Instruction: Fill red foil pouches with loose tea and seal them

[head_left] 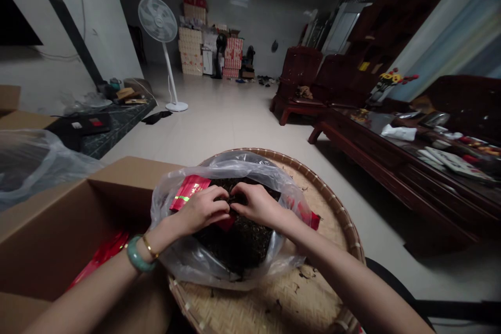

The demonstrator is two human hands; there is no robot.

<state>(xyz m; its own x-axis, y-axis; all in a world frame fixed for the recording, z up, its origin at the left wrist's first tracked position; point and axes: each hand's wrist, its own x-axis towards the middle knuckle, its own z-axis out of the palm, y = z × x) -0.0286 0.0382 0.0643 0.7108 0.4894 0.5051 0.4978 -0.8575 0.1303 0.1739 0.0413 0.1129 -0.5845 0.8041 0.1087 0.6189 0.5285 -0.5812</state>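
Note:
A clear plastic bag (164, 209) stands open on a round woven bamboo tray (305, 297), filled with dark, dry, twisted leaves (250, 245) that look like tea. Over the leaves my left hand (203, 210) and my right hand (256, 204) meet, fingertips nearly touching. The left fingers are closed on a small red packet (226, 223), mostly hidden under them. My right thumb and fingers pinch beside it; what they hold is too dark to make out. Another red packet (191, 190), with gold marking, lies in the bag behind my left hand.
At left, an open cardboard box (129, 172) holds red packets (104, 255). Another red packet (314, 221) and loose leaves lie on the tray's right side. A wooden table (364, 151) stands right; a white fan (172, 78) stands farther back.

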